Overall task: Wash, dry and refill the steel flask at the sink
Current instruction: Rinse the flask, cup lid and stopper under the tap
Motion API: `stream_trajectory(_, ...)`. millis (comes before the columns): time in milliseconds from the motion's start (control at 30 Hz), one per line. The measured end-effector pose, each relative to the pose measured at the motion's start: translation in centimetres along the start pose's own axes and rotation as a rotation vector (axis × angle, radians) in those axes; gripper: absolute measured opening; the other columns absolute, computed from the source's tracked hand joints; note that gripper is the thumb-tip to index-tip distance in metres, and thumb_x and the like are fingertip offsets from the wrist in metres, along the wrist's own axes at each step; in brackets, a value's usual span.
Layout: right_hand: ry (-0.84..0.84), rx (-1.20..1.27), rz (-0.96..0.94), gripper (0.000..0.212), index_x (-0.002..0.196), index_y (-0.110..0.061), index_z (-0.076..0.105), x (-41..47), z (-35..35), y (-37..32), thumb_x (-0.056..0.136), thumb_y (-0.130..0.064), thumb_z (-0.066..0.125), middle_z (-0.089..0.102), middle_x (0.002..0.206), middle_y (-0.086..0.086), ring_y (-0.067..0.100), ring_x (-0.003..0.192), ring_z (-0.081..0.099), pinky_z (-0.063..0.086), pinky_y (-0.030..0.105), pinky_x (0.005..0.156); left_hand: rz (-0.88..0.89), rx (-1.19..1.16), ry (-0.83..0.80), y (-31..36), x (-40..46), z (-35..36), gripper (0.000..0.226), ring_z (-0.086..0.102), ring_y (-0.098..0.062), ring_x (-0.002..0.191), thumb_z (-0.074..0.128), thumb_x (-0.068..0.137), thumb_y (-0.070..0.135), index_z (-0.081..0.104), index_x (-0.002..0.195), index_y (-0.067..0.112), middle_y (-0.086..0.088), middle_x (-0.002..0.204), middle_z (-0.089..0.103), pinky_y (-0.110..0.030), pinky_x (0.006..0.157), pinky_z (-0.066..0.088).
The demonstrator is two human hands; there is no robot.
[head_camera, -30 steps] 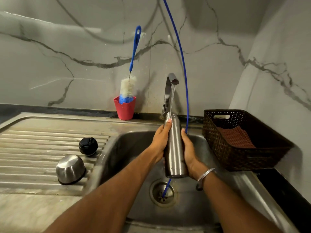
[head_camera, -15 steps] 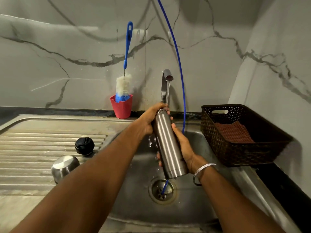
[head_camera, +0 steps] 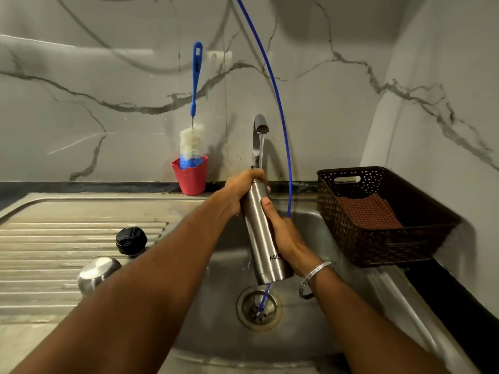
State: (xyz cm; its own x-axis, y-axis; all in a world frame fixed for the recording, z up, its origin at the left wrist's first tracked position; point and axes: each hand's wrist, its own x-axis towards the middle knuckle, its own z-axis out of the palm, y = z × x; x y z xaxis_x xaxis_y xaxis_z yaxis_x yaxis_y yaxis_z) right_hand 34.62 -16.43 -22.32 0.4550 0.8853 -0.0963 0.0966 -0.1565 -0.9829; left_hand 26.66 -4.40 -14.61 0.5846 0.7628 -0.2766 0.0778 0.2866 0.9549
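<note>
The steel flask (head_camera: 263,233) stands tilted over the sink (head_camera: 216,333), its mouth under the running tap (head_camera: 260,125). The left hand (head_camera: 240,193) wraps its neck, fingers curled around it; the right hand (head_camera: 286,238) clasps the lower body. Wet, smooth steel likely slips, so a two-handed hold suits. A blue tube (head_camera: 278,103) hangs just behind; cap (head_camera: 131,240) and steel cup (head_camera: 97,273) sit left, basket (head_camera: 378,247) right.
</note>
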Motion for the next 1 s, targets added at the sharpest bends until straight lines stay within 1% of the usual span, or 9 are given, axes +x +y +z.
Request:
stream_trajectory(100, -0.140, 0.265, 0.055, 0.097, 0.119, -0.013, 0.066, 0.2, 0.2, 0.1, 0.063, -0.092, 0.060, 0.075, 0.103, 0.021, 0.040, 0.095, 0.072, 0.055, 0.057, 0.095, -0.008, -0.150, -0.189, 0.4, -0.2, -0.4, 0.020, 0.068, -0.019, 0.073, 0.072, 0.077, 0.025, 0.069, 0.091, 0.010, -0.005, 0.085, 0.072, -0.034, 0.078, 0.059)
stream_trajectory(200, -0.121, 0.345, 0.043, 0.100, 0.120, -0.012, 0.067, 0.4, 0.7, -0.1, 0.058, -0.092, 0.064, 0.074, 0.105, 0.023, 0.041, 0.096, 0.072, 0.055, 0.057, 0.095, 0.060, -0.289, -0.229, -0.8, 0.2, -0.8, 0.030, 0.068, -0.022, 0.078, 0.076, 0.079, 0.033, 0.068, 0.099, 0.011, -0.007, 0.091, 0.070, -0.037, 0.083, 0.058)
stream_trajectory(367, 0.174, 0.032, -0.008, 0.091, 0.104, -0.017, 0.070, 0.9, 1.7, -0.1, 0.071, -0.095, 0.036, 0.076, 0.088, 0.006, 0.022, 0.079, 0.075, 0.062, 0.042, 0.081, 0.245, -0.167, 0.203, -4.4, 0.2, 1.0, 0.063, 0.071, -0.024, 0.087, 0.060, 0.092, 0.065, 0.068, 0.118, 0.009, -0.015, 0.103, 0.075, -0.041, 0.086, 0.061)
stream_trajectory(467, 0.281, -0.096, -0.079, 0.094, 0.099, -0.018, 0.069, 0.8, 1.9, -0.3, 0.077, -0.093, 0.017, 0.074, 0.088, 0.003, 0.019, 0.078, 0.072, 0.060, 0.039, 0.078, 0.389, -0.071, 0.280, -7.9, -0.3, 2.3, 0.061, 0.070, -0.021, 0.105, 0.037, 0.098, 0.071, 0.057, 0.133, 0.025, -0.008, 0.119, 0.070, -0.047, 0.099, 0.056)
stream_trajectory(567, 0.350, -0.115, -0.123, 0.067, 0.100, -0.022, 0.061, 0.4, 2.1, -0.8, 0.095, -0.074, 0.019, 0.068, 0.092, 0.001, 0.015, 0.080, 0.066, 0.054, 0.031, 0.072, 0.508, 0.058, 0.321, -10.8, -1.1, 3.6, 0.064, 0.057, -0.018, 0.122, 0.035, 0.098, 0.072, 0.036, 0.152, 0.038, 0.000, 0.141, 0.045, -0.044, 0.107, 0.050)
stream_trajectory(667, 0.340, -0.009, -0.186, 0.051, 0.111, -0.022, 0.060, 0.3, 2.1, -1.2, 0.104, -0.060, 0.026, 0.067, 0.094, 0.000, 0.011, 0.083, 0.066, 0.053, 0.026, 0.071, 0.477, 0.062, 0.397, -11.3, -1.4, 3.7, 0.066, 0.060, -0.016, 0.115, 0.035, 0.089, 0.083, 0.052, 0.138, 0.041, 0.002, 0.129, 0.051, -0.045, 0.101, 0.054)
stream_trajectory(833, 0.203, 0.147, -0.292, 0.037, 0.141, -0.024, 0.052, 0.6, 2.5, -0.8, 0.110, -0.032, 0.035, 0.062, 0.129, -0.002, 0.006, 0.110, 0.062, 0.052, 0.026, 0.092, 0.336, -0.217, 0.310, -10.9, -0.5, 2.0, 0.055, 0.072, -0.019, 0.106, 0.033, 0.096, 0.077, 0.067, 0.107, 0.035, -0.005, 0.113, 0.074, -0.047, 0.101, 0.055)
stream_trajectory(933, 0.117, 0.276, -0.131, 0.030, 0.128, -0.035, 0.055, -0.4, 2.0, -1.4, 0.109, -0.040, 0.032, 0.066, 0.112, -0.008, 0.003, 0.097, 0.063, 0.052, 0.019, 0.078, 0.324, -0.191, 0.276, -10.1, -0.6, 1.6, 0.085, 0.075, -0.021, 0.100, 0.046, 0.073, 0.094, 0.069, 0.116, 0.025, -0.005, 0.108, 0.077, -0.047, 0.095, 0.059)
stream_trajectory(1000, 0.080, 0.298, -0.015, 0.038, 0.119, -0.035, 0.061, -0.8, 1.5, -1.4, 0.106, -0.053, 0.030, 0.069, 0.104, -0.006, 0.007, 0.093, 0.066, 0.053, 0.022, 0.074, 0.337, -0.143, 0.256, -9.6, -1.2, 1.7, 0.087, 0.077, -0.019, 0.090, 0.067, 0.067, 0.086, 0.068, 0.120, 0.016, -0.005, 0.101, 0.078, -0.044, 0.087, 0.063)
